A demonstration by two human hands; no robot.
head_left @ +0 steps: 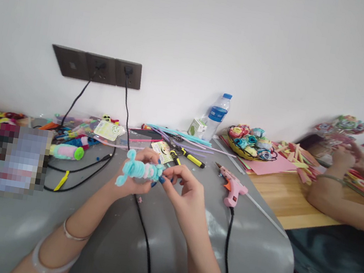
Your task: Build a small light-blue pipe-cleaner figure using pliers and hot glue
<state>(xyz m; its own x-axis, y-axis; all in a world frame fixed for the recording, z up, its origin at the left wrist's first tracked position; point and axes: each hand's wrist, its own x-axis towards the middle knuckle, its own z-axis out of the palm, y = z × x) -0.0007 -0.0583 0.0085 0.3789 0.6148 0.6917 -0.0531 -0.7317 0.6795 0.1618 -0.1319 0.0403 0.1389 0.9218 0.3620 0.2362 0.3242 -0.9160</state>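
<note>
While raised over the table (114, 246), both hands pinch the pipe-cleaner figure (138, 169).

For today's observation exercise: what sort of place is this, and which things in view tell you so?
Probably a shared craft table in a room. A pink hot glue gun lies on the grey table, loose pipe cleaners lie by the wall, and the left hand holds a light-blue pipe-cleaner figure.

A pink glue gun (232, 192) lies on the grey tabletop (254, 246), its black cord (227, 251) trailing toward the near edge. A water bottle (217, 116) stands by the wall, beside a basket of fabric roses (251, 143). Yellow-handled pliers (188, 155) lie near purple pipe cleaners (197, 148). Three dark wall sockets (96, 67) hold plugs.
</note>
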